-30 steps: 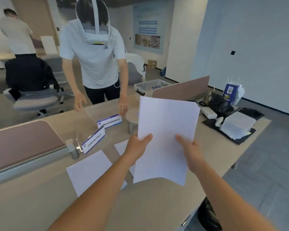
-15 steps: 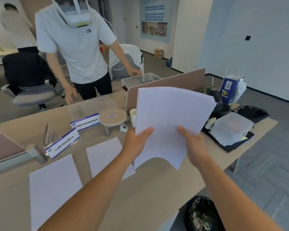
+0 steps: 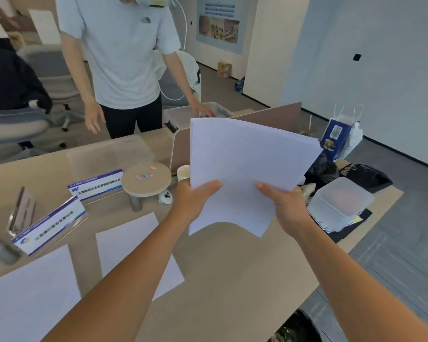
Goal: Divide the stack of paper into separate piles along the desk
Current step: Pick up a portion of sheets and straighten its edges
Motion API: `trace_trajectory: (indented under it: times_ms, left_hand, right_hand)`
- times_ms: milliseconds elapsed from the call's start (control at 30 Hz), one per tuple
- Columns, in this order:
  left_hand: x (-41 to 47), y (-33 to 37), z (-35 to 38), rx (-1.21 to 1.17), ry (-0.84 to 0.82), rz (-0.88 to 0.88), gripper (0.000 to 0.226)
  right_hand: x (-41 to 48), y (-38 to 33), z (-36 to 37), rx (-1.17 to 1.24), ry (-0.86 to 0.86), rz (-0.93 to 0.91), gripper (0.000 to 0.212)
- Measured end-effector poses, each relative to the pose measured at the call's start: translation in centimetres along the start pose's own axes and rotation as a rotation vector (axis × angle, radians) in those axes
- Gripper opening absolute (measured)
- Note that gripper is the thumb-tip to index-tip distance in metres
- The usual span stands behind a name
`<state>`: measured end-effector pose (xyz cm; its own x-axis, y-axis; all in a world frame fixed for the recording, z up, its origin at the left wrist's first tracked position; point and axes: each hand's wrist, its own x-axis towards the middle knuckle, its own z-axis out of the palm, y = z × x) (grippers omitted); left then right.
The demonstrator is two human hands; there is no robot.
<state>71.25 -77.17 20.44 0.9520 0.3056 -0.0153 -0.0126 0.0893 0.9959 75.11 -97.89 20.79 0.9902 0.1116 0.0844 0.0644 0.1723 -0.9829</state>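
Both hands have the stack of paper point(image 3: 245, 164) up in the air over the middle of the surface point(image 3: 232, 280), tilted toward the camera. The left hand point(image 3: 190, 203) has its thumb clamped on the lower left edge. The right hand point(image 3: 287, 208) grips the lower right edge the same way. The fingers underneath are hidden by the sheets, but both hands are clearly holding it, and the bottom edge sags in a curve between them.

Progress-wise, two piles are down. The first pile point(image 3: 27, 292) sits at the near left corner and runs out of frame. The second pile point(image 3: 129, 248) lies just beside it toward the middle, partly under the left forearm point(image 3: 124, 280). Both look thin, though I can't count sheets.

What's in hand looks like the bulk of the paper, so I'd call this well under halfway. There's bare surface between the second pile and the plastic container point(image 3: 341, 201) at the right end, so that's where I'd guess the next piles go.
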Motion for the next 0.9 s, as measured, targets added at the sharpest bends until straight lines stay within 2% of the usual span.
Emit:
trace_trajectory:
  times_ms: [300,433,600,667,800,900]
  left_hand:
    - [8.7,-7.3,6.0,-0.067,0.124,-0.112,0.020]
    - [12.4,-12.4,9.3,0.020,0.209,-0.209,0.020]
    - [16.0,-20.3,11.8,0.136,0.238,-0.257,0.015]
    - [16.5,-22.6,12.1,0.164,0.235,-0.254,0.016]
    - [16.3,-24.2,12.5,0.209,0.237,-0.231,0.042]
    - [16.9,-24.1,12.6,0.253,0.243,-0.170,0.040]
  right_hand:
    - [11.1,6.7,-5.8,-0.022,-0.027,0.030,0.042]
    - [16.3,10.6,-9.9,-0.079,-0.038,0.087,0.036]
    - [20.4,18.6,-13.7,-0.131,-0.055,0.186,0.033]
    - [21.1,21.2,-14.5,-0.137,-0.077,0.249,0.034]
    - [22.0,22.5,-14.8,-0.145,-0.115,0.323,0.031]
    - [23.4,22.4,-14.8,-0.134,-0.122,0.324,0.031]
